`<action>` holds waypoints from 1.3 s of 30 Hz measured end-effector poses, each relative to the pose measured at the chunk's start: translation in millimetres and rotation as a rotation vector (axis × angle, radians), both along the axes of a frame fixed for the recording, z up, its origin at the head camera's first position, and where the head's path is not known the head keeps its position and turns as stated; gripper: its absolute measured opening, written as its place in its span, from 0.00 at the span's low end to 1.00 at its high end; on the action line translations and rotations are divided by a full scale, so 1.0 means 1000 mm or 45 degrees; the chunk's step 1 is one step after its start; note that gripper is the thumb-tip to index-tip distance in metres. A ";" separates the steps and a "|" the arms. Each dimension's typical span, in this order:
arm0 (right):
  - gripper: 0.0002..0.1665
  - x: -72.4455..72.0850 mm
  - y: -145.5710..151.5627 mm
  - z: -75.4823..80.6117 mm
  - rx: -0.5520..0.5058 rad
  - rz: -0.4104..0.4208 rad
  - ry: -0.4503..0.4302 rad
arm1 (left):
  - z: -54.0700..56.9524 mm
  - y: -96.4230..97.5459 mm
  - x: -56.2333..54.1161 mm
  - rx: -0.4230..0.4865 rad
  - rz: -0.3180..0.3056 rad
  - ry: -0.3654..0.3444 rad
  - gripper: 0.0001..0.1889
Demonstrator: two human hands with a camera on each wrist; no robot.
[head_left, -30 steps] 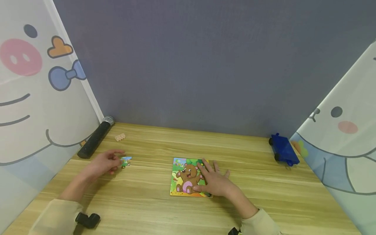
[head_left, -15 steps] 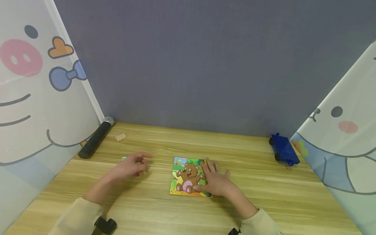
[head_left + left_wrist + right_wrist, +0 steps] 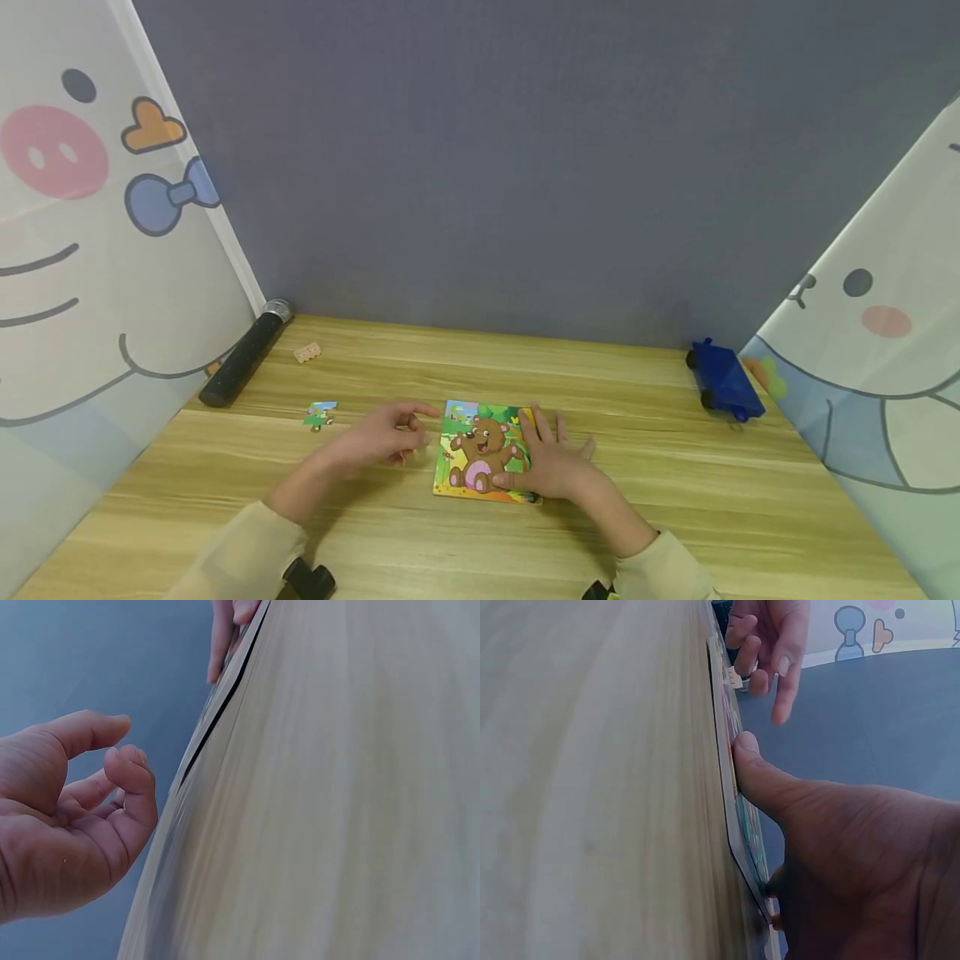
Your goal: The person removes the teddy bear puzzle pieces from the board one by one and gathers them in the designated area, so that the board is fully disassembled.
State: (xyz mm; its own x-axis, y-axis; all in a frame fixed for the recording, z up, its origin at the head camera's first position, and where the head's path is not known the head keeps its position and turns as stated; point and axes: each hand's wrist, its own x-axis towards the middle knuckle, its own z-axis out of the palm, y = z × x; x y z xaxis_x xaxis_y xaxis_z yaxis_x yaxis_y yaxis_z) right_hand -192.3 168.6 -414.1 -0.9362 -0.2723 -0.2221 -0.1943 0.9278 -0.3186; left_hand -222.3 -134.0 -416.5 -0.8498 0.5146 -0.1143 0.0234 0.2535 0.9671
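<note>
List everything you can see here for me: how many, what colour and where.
bear puzzle: one, multicoloured, middle of the table
loose puzzle piece: one, mainly green and blue, left of the puzzle
small block: one, pale pinkish, back left
microphone: one, black with silver head, left edge
toy cart: one, blue, back right
table: one, light wood, underneath
backdrop: one, grey, behind
cartoon panels: two, mostly white and blue, either side
left hand: one, just left of the puzzle
right hand: one, resting on the puzzle's right side
sleeves: two, cream, front
wrist devices: two, black, at the sleeves
</note>
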 end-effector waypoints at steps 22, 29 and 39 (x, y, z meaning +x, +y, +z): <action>0.69 -0.001 -0.001 0.001 0.039 -0.017 -0.014 | -0.004 0.054 -0.011 0.064 0.019 -0.073 0.23; 0.72 -0.002 -0.001 -0.001 0.033 -0.008 -0.026 | -0.005 0.066 -0.013 0.079 0.082 -0.103 0.24; 0.69 0.001 -0.002 0.003 0.033 -0.020 -0.008 | -0.003 0.075 -0.014 0.050 0.158 -0.131 0.24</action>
